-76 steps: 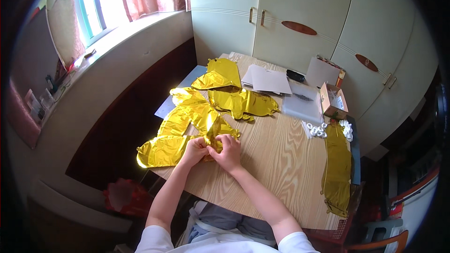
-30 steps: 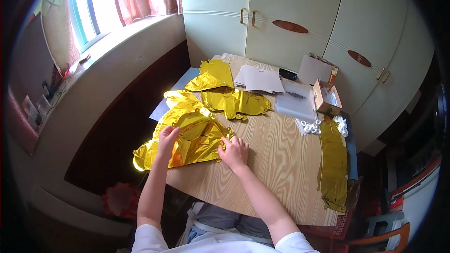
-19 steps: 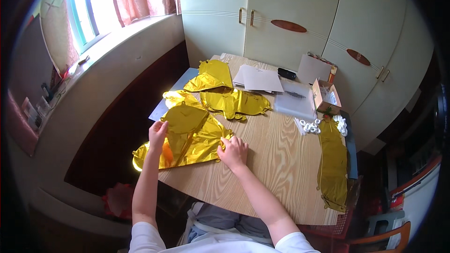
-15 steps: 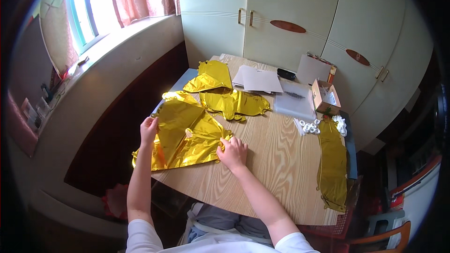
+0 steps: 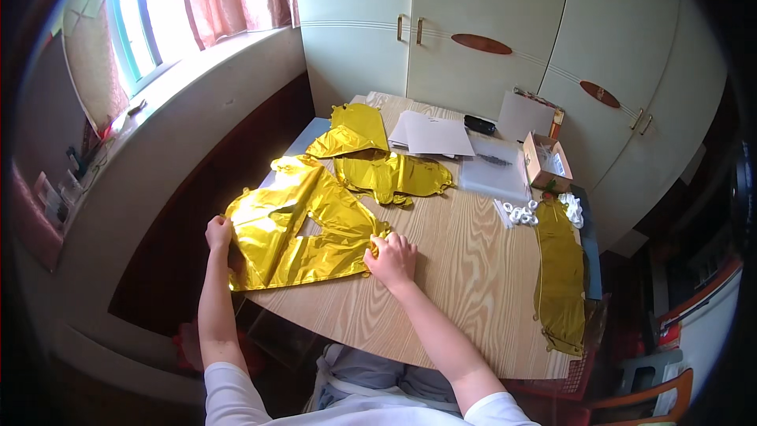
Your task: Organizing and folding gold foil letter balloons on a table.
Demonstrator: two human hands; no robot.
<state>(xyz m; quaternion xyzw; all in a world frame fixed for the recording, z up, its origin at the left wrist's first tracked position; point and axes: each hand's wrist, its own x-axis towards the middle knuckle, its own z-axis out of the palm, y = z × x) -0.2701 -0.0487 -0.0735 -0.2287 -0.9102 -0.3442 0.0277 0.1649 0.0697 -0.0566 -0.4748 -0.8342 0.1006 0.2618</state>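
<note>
A flat, uninflated gold foil balloon (image 5: 268,248) with a small gap near its middle lies creased on the left part of the wooden table. My left hand (image 5: 220,233) pinches its left edge, out past the table's side. At the opposite edge, my right hand (image 5: 393,259) is closed on a bunched bit of the foil and rests by the tabletop. Just behind lie another flat gold foil balloon (image 5: 422,176) and a folded gold foil piece (image 5: 359,125), both untouched.
A long gold foil piece (image 5: 561,276) lies along the table's right edge. Near it are small white rings (image 5: 522,213), a white bundle (image 5: 572,210) and an open cardboard box (image 5: 544,159). White paper sheets (image 5: 438,134), a clear plastic sleeve (image 5: 497,173) and a black case (image 5: 479,125) lie at the back.
My left hand has moved left and slightly down with the balloon's edge, and the foil is spread wider and flatter. My right hand has stayed in place.
</note>
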